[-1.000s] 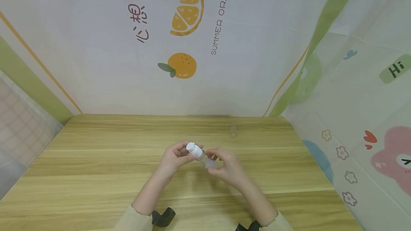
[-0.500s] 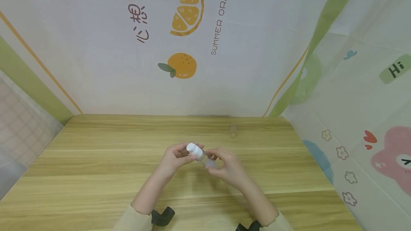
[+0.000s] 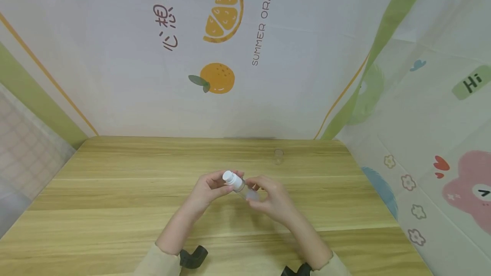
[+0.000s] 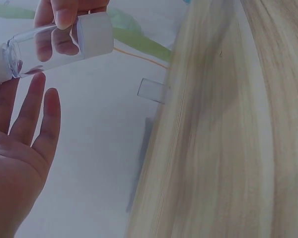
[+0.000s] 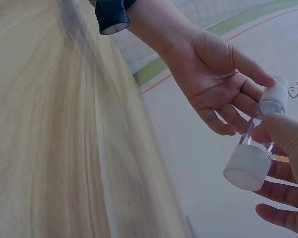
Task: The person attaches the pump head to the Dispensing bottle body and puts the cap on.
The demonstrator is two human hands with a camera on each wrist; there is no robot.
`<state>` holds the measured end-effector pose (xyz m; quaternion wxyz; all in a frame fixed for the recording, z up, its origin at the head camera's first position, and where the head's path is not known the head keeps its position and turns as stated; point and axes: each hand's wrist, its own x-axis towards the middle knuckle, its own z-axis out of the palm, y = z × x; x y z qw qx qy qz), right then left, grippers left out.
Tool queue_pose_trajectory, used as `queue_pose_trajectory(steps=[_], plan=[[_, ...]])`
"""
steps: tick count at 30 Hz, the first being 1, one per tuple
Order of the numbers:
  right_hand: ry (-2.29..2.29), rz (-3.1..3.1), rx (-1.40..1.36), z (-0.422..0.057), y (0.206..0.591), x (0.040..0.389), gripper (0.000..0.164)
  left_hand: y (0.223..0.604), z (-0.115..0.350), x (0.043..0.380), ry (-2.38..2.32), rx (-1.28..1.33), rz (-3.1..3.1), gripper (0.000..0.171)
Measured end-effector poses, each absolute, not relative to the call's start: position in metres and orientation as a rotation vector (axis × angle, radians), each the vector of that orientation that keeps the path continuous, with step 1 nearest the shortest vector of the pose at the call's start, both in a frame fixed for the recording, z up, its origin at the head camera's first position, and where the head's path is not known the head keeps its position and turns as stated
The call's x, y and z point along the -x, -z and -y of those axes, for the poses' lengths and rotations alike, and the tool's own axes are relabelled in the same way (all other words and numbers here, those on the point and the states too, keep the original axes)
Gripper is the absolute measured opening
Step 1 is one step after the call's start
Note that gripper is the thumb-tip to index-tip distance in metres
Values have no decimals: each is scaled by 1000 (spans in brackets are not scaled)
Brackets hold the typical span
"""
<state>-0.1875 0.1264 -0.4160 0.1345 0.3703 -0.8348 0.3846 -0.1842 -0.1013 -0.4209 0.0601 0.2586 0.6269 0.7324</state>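
Both hands hold a small clear pump bottle point(image 3: 241, 188) above the table, tilted with its white pump top point(image 3: 232, 179) up and to the left. My left hand point(image 3: 207, 188) pinches the white top between thumb and fingers; its other fingers spread loosely in the right wrist view. Lower down, my right hand point(image 3: 270, 197) grips the clear body close to the white base point(image 5: 247, 167). Through the see-through wall, fingers of the right hand show in the left wrist view. A small clear cap point(image 3: 278, 156) stands on the table beyond the right hand.
The wood-grain table point(image 3: 134, 208) spreads under both arms. A white printed cloth point(image 3: 291, 97) hangs along its back edge, and another patterned cloth point(image 3: 433, 131) lines the right side. Dark curved pieces point(image 3: 194, 257) sit at the wrists by the sleeves.
The left forearm has shifted very slightly to the left. Both hands keep their hold on the bottle, and its tilt looks the same.
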Motion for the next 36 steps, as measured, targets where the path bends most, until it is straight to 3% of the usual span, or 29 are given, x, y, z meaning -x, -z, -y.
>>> queue_pose_trajectory(steps=[16,36], plan=[[-1102,2393,-1096,-126,415,187,40,418,103,183,-2234,-804,-1872,47],[-1096,2371,-1094,-125,413,187,39,413,97,177,-2349,-527,-2044,44]])
